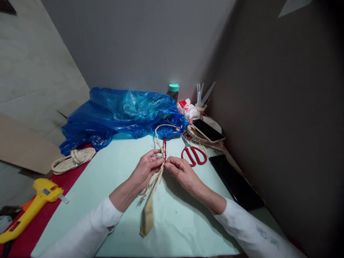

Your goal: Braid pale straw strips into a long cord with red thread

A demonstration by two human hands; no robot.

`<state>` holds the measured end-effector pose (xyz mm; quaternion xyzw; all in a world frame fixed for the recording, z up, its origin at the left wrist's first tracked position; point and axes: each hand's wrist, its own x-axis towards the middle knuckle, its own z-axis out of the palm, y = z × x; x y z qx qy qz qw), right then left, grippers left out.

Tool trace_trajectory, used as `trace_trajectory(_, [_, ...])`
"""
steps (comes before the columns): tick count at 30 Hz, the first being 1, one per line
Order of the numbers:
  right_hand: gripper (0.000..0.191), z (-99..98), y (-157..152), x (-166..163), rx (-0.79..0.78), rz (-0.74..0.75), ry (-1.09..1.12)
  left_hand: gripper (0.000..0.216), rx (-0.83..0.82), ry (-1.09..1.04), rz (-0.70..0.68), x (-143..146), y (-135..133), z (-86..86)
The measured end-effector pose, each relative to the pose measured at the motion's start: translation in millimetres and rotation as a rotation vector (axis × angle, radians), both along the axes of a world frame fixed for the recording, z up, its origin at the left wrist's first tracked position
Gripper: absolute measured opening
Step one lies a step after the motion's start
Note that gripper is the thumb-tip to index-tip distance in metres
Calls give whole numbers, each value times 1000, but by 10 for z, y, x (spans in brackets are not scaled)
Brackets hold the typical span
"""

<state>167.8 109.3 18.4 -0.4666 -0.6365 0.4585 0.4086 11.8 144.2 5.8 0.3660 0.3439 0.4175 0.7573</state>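
Observation:
My left hand (pixel 147 166) pinches a braided straw-coloured cord (pixel 159 141) near the middle of the paper. Facing it, my right hand (pixel 182 172) has its thumb and fingertips pressed together at the same spot, by a thin red cord (pixel 165 147). The straw cord curves up and back in a loop toward the blue bag. Below my hands its loose strands hang down, with a flat tan strip (pixel 147 218) among them. What exactly lies between my right fingertips is partly hidden, but the red cord runs into them.
Red-handled scissors (pixel 198 156) lie just right of my hands. Beyond are a blue plastic bag (pixel 118 111), a green-lidded jar (pixel 173 91), a phone (pixel 208 130) and a cup of glue sticks (pixel 201 106). A black tablet-like slab (pixel 233 181) lies right; a yellow glue gun (pixel 34 208) and coiled braid (pixel 73 160) left.

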Motion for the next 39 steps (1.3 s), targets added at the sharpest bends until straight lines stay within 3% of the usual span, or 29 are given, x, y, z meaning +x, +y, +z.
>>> trace_trajectory(3, [24, 10, -1, 5, 23, -5, -23, 42, 50, 15, -5, -3, 13, 20])
trace_trajectory(6, [22, 30, -2, 10, 72, -2, -64, 30, 139, 116, -49, 10, 6, 70])
trace_trajectory(11, [21, 29, 2, 21, 73, 8, -95, 14, 326, 380, 49, 35, 15, 118])
trace_trajectory(18, [23, 48, -21, 30, 85, 16, -151, 10, 494, 529, 76, 43, 45, 82])
trace_trajectory(21, [22, 74, -1, 60, 80, 34, -147, 8, 472, 501, 37, 21, 63, 79])
trace_trajectory(25, [27, 110, 65, 144, 69, 92, -144, 13, 325, 293, -149, -40, 106, 54])
trace_trajectory(30, [30, 57, 33, 197, 60, -23, -163, 23, 321, 209, -253, -91, 103, 33])
trace_trajectory(35, [28, -73, -68, 174, -55, -52, 2, 23, 358, 285, -272, -88, 57, 80])
trace_trajectory(39, [26, -78, -84, 168, -207, -52, 236, 37, 357, 282, -341, -126, 44, 105])
